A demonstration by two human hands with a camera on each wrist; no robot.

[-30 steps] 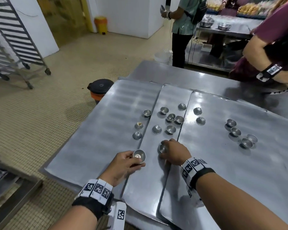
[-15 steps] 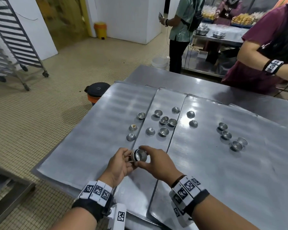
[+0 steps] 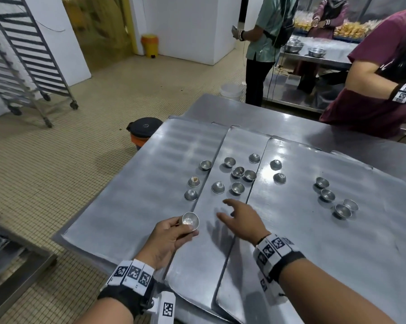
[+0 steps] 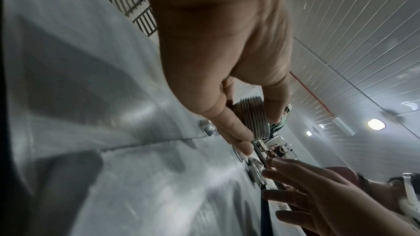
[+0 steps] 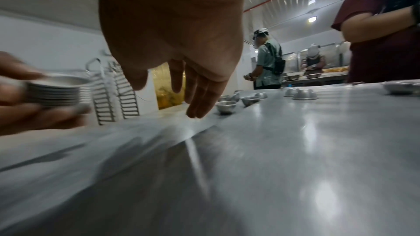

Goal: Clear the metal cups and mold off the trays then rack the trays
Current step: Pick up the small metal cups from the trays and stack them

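Observation:
My left hand [image 3: 171, 232] grips a stack of nested metal cups [image 3: 190, 220], seen as ribbed rims [image 4: 253, 117] in the left wrist view and at the left edge [image 5: 56, 89] of the right wrist view. My right hand [image 3: 238, 217] hovers open, fingers spread, over the middle tray [image 3: 204, 265], just short of the nearest loose cups [image 3: 237, 188]. Several small metal cups lie scattered over the three overlapping flat trays, some upright [image 3: 238, 171], some upside down [image 3: 218, 187]. One cup [image 3: 194, 181] on the left tray [image 3: 127, 206] holds crumbs.
A group of cups [image 3: 342, 210] sits on the right tray [image 3: 337, 253]. A person in a maroon shirt [image 3: 379, 78] leans at the table's far right. A wheeled tray rack [image 3: 28, 66] stands far left across the tiled floor. An orange-and-black bin [image 3: 143, 129] stands beside the table.
My right hand picked a cup off the middle tray, brought it to the stack in my left hand, then let go and moved forward with fingers spread.

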